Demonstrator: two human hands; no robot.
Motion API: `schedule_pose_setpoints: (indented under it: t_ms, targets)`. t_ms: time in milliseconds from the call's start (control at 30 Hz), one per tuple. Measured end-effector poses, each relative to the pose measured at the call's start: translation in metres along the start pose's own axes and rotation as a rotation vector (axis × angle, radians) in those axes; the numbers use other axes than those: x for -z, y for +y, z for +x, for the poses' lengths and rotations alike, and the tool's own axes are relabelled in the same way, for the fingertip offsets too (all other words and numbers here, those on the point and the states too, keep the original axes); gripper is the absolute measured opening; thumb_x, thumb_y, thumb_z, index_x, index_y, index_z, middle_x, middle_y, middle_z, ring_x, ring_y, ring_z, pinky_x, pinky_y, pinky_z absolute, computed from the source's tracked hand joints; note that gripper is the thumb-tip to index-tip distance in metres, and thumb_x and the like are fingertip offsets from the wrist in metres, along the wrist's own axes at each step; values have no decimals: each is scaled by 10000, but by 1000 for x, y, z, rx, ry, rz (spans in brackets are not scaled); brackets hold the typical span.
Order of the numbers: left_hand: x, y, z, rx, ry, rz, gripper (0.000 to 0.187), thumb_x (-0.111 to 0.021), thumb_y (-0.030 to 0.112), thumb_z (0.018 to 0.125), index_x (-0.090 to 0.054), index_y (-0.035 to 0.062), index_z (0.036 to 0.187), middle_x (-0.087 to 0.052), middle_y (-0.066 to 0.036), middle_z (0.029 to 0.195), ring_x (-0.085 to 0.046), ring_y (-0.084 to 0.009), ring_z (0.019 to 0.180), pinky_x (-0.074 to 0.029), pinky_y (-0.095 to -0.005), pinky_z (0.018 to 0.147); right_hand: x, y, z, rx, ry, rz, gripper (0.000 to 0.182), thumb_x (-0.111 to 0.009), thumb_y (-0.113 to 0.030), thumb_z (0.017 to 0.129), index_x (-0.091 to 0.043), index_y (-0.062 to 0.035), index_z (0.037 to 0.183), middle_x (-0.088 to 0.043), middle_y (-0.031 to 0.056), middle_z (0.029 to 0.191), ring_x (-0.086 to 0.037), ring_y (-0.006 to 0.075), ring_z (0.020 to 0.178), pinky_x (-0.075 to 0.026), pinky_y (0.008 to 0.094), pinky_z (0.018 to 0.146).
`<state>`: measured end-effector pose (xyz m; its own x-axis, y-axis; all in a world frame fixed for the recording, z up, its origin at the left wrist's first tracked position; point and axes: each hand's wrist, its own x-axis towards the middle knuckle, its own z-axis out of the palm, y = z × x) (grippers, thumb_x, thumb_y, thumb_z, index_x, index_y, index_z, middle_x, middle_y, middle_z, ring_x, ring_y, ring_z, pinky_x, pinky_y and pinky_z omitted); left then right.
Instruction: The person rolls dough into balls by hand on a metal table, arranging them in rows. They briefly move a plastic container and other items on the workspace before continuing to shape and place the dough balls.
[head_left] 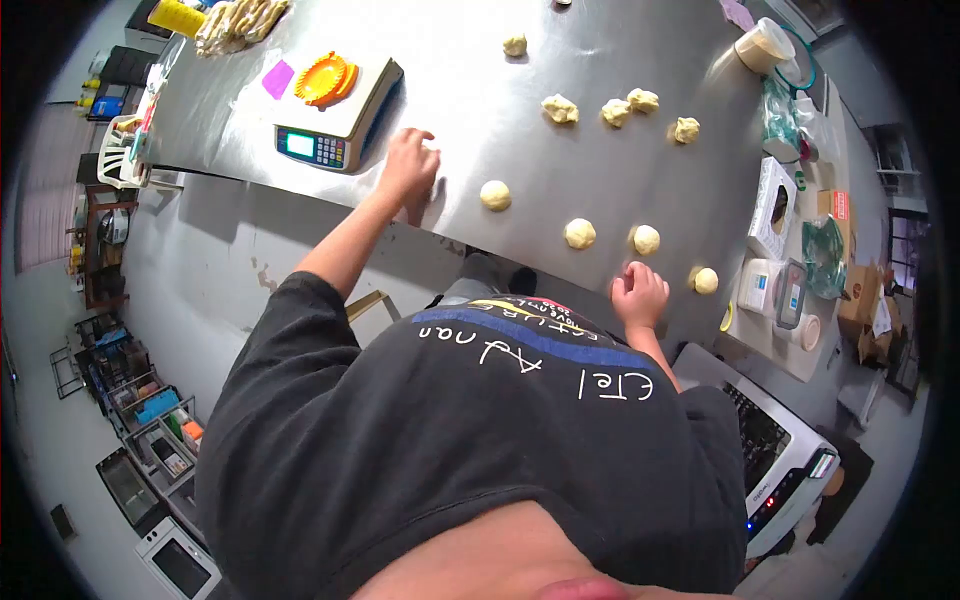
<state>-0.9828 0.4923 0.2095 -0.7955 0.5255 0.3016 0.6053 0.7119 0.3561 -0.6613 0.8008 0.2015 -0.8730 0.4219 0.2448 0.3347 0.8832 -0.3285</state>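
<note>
My left hand (pixel 410 167) rests at the front edge of the steel table (pixel 450 120), fingers stretched out, just right of a digital kitchen scale (pixel 318 147). On the scale's platform lies an orange dumpling press (pixel 325 79). Near the same edge is my right hand (pixel 640 292), its fingers loosely bent and apart, nothing visible in them. Closest to it are smooth dough balls (pixel 646 240) in a row, including one (pixel 705 281) to its right and others (pixel 579 234) (pixel 495 195) to its left. Rougher dough lumps (pixel 560 109) sit farther back.
A purple paper (pixel 278 80) and a bunch of bagged items (pixel 240 25) are at the back left. Plastic tubs (pixel 764 46), a white box (pixel 773 208) and bags line the right side. An appliance with lit controls (pixel 775 450) stands at my right.
</note>
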Motion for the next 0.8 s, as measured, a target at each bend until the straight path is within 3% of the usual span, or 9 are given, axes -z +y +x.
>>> schedule_pose_setpoints:
  t_ms: [100,200,333,433,567,633,667,733,800]
  targets:
    - [-5,13,-1,-147,-47,44,177,-604,220,805,-621,45,831,-570,-163,937,-504,-332,974,-398,-416,884,-1,2,0,6,-7,-15,177,-616,-217,662,-502,-151,779,-536,-5,700,-531,223,687,-369,385,655]
    - [-11,15,6,-90,-43,87,175,-601,209,776,-633,49,712,-589,-141,812,-547,-315,835,-454,-399,784,0,0,1,0,-25,-42,178,-615,-214,662,-499,-150,781,-531,2,704,-527,226,688,-372,386,660]
    - [-5,23,29,-54,-179,129,195,-577,235,769,-653,71,693,-608,-121,782,-583,-302,801,-487,-401,740,0,-2,2,7,-22,-68,176,-611,-210,667,-499,-150,788,-532,5,715,-526,228,693,-376,385,665]
    - [-12,23,47,79,-291,175,233,-547,267,761,-673,77,713,-643,-126,790,-626,-299,788,-512,-413,723,2,-4,1,2,-42,-77,170,-606,-206,673,-500,-150,794,-533,3,721,-527,227,696,-376,381,669]
    - [-6,27,62,157,-340,188,288,-515,291,777,-683,57,781,-670,-162,841,-653,-326,788,-514,-445,742,2,-2,1,20,-8,-49,163,-603,-202,678,-503,-150,796,-534,3,720,-529,228,699,-378,381,678]
    - [3,33,64,269,-496,164,350,-501,322,809,-657,36,937,-657,-197,908,-637,-345,864,-501,-423,790,0,-2,0,13,2,-40,162,-603,-203,679,-505,-150,797,-534,4,719,-530,228,700,-379,381,682]
    - [3,30,59,262,-497,169,350,-501,322,809,-657,36,937,-657,-197,908,-637,-345,864,-501,-423,790,0,-1,0,9,-7,-39,161,-603,-205,678,-506,-150,794,-535,4,718,-531,228,701,-380,384,684]
    - [3,15,44,419,-556,23,421,-505,343,858,-584,6,1099,-616,-193,1062,-599,-337,984,-477,-404,856,1,0,0,4,-20,-37,159,-603,-206,678,-507,-150,792,-536,5,718,-532,229,701,-381,386,685]
    - [21,-8,33,452,-649,-157,399,-497,310,876,-558,1,1120,-569,-165,1107,-569,-304,1025,-472,-390,879,2,-2,0,12,-4,-27,157,-604,-207,676,-507,-150,786,-540,4,717,-535,229,703,-380,386,682]
